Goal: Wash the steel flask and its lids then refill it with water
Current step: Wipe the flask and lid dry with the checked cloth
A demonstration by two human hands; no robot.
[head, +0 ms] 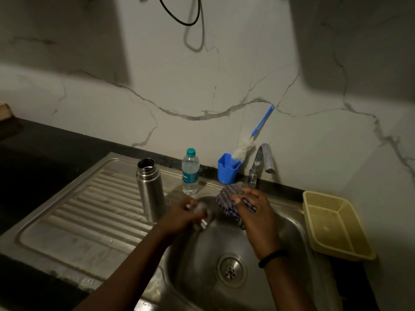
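both hands (179, 215) (253, 212) over sink (289, 223); flask (150, 189) at basin's left edge.

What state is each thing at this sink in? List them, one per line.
Flask: upright on the drainboard, lid off.
Lid: gripped in the left hand, blurred, over the basin.
Cloth: bunched in the right hand.
Water bottle: upright, capped, holding water.
Tap: no water seen running.
Brush: standing bristles down in the blue cup.
Basket: beside the sink, nothing visible inside.
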